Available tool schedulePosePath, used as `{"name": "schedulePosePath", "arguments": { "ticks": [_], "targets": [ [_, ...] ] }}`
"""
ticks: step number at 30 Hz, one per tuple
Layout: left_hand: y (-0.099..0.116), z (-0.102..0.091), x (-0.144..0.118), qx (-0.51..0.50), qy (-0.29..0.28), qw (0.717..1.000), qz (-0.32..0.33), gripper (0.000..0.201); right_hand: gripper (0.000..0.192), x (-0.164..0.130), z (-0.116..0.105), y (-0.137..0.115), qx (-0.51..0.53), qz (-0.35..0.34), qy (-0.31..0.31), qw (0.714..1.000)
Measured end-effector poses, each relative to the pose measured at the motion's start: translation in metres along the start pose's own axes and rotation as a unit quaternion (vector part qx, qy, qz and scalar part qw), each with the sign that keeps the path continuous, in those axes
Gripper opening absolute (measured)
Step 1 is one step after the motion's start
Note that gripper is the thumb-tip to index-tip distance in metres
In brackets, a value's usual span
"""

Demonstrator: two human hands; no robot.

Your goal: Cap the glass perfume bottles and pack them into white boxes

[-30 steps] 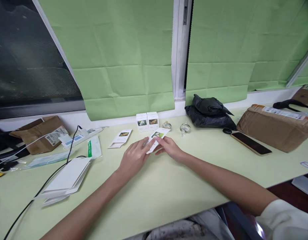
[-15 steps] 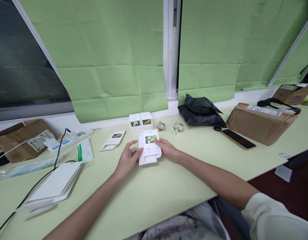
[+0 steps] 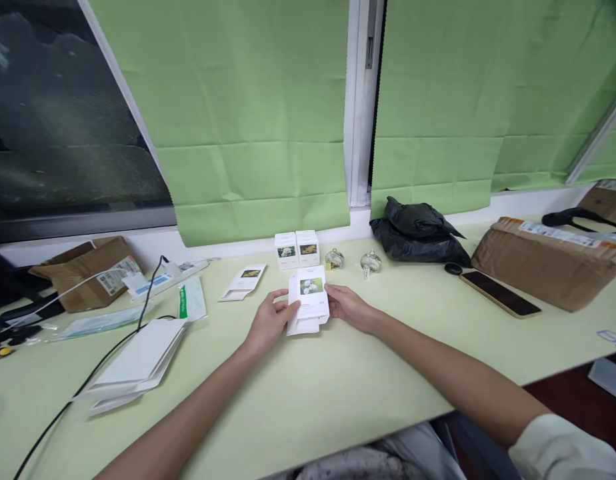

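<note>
Both my hands hold a flat white carton blank (image 3: 309, 300) with a small flower picture, raised upright just above the pale green table (image 3: 308, 400). My left hand (image 3: 269, 323) grips its left edge, my right hand (image 3: 349, 308) its right edge. Behind it stand two small folded white boxes (image 3: 297, 249) side by side, and two little glass bottles (image 3: 352, 261) sit to their right. Another flat carton blank (image 3: 243, 281) lies to the left.
A stack of white flat cartons (image 3: 135, 360) lies at the left with a black cable (image 3: 88, 373) across it. A phone (image 3: 499, 293), a brown parcel (image 3: 548, 260) and a black bag (image 3: 418, 230) are at the right. A cardboard box (image 3: 83, 270) sits far left.
The carton lay flat on the table under my fingers a second ago; both hands have picked it up and turned it upright, drawing it closer to me.
</note>
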State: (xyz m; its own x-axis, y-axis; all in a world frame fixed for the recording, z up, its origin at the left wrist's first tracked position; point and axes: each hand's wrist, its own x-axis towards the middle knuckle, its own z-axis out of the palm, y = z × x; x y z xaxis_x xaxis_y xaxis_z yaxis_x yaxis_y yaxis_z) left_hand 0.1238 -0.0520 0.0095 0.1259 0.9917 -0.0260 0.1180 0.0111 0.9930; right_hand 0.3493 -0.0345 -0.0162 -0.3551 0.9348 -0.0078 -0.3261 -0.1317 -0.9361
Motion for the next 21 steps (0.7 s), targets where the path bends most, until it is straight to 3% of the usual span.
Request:
{"name": "schedulePosePath", "arguments": {
  "ticks": [4,7,14,21],
  "targets": [
    [-0.002,-0.0032,0.0035,-0.029,-0.03,0.999,-0.018,0.072,0.044,-0.0036,-0.005,-0.0033,-0.015,-0.015,-0.05,0.999],
    [-0.0042,-0.0046,0.0056,-0.031,-0.039,0.999,-0.011,0.069,0.045,-0.0054,-0.0056,-0.0042,-0.029,-0.021,-0.055,0.998],
    [-0.0042,-0.004,0.0049,-0.002,-0.055,0.998,0.01,0.055,0.045,-0.0038,-0.0038,-0.005,-0.043,-0.01,-0.002,0.999],
    [-0.0029,-0.0008,-0.0008,-0.071,-0.124,0.99,0.016,0.04,0.046,-0.004,-0.0044,-0.0036,-0.071,-0.013,0.058,0.996]
  ]
}}
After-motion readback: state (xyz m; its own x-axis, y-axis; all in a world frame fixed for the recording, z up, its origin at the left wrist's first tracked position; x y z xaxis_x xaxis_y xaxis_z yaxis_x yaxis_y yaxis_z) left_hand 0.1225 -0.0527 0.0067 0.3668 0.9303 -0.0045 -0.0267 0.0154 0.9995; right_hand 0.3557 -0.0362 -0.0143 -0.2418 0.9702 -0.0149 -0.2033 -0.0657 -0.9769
